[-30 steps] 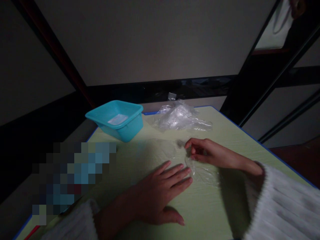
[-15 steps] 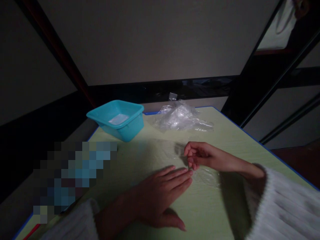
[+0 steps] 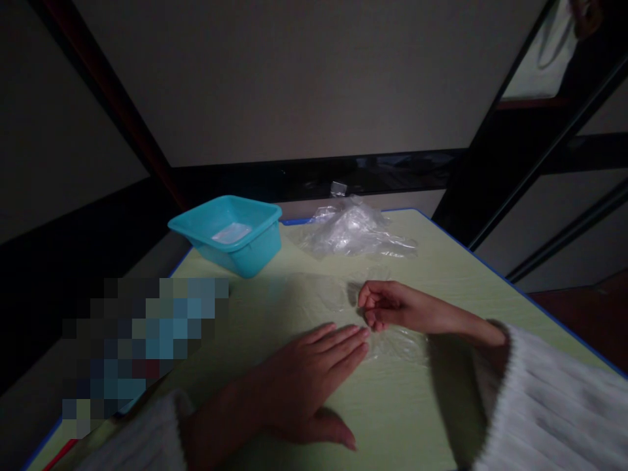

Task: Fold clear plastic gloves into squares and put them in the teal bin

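Observation:
A clear plastic sheet [image 3: 318, 294] lies flat on the pale green table [image 3: 441, 261]. My left hand [image 3: 309, 383] rests palm down on the table, fingers stretched out, with its fingertips at the sheet's near edge. My right hand [image 3: 392, 307] is just beyond it, fingers curled into a pinch on the sheet's crinkled right part. Both wrists wear white knitted sleeves.
A turquoise plastic tub [image 3: 230, 235] with a white piece inside stands at the table's far left. A heap of crumpled clear plastic [image 3: 353, 232] lies at the far edge. The table has a blue rim; dark frames and a grey wall stand behind it.
My right hand has drawn slightly back towards me and curled tighter on the sheet. My left hand's fingers have closed together and shifted a little to the left.

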`<state>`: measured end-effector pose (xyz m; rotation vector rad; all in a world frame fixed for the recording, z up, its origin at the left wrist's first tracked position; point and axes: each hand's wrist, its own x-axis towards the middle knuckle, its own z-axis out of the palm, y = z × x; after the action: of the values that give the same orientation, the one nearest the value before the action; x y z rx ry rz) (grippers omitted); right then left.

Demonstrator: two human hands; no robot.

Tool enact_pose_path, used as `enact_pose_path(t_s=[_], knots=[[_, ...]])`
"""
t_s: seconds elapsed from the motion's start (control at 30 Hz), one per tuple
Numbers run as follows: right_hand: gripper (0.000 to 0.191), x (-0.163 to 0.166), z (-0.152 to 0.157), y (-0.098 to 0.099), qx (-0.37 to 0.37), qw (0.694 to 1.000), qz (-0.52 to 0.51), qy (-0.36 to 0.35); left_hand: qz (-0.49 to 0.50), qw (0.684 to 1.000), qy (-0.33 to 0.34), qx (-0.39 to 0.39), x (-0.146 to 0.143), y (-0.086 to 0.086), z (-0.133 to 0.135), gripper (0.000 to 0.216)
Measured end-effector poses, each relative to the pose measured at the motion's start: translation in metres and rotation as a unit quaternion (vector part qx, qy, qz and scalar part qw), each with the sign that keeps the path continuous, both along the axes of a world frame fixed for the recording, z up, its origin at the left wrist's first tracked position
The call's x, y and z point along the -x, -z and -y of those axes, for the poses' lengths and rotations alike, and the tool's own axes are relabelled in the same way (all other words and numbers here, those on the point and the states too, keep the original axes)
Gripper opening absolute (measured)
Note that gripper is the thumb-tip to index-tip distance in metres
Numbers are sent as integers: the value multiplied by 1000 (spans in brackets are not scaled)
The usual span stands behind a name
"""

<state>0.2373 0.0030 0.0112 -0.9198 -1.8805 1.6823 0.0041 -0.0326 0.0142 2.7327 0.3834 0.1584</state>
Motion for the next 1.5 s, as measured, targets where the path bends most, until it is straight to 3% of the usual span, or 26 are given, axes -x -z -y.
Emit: enact_pose_path(t_s=[0.87, 1.3, 1.5], knots=[[17, 1, 2, -3, -10, 1000, 24, -7, -59, 998, -22, -30, 7, 4, -10, 75], [15, 1, 4, -9, -81, 994, 69, 0, -42, 998, -20, -48, 9, -1, -6, 75], [12, 6, 8, -17, -218, 963, 110, 113, -34, 994, -40, -91, 14, -6, -14, 76]])
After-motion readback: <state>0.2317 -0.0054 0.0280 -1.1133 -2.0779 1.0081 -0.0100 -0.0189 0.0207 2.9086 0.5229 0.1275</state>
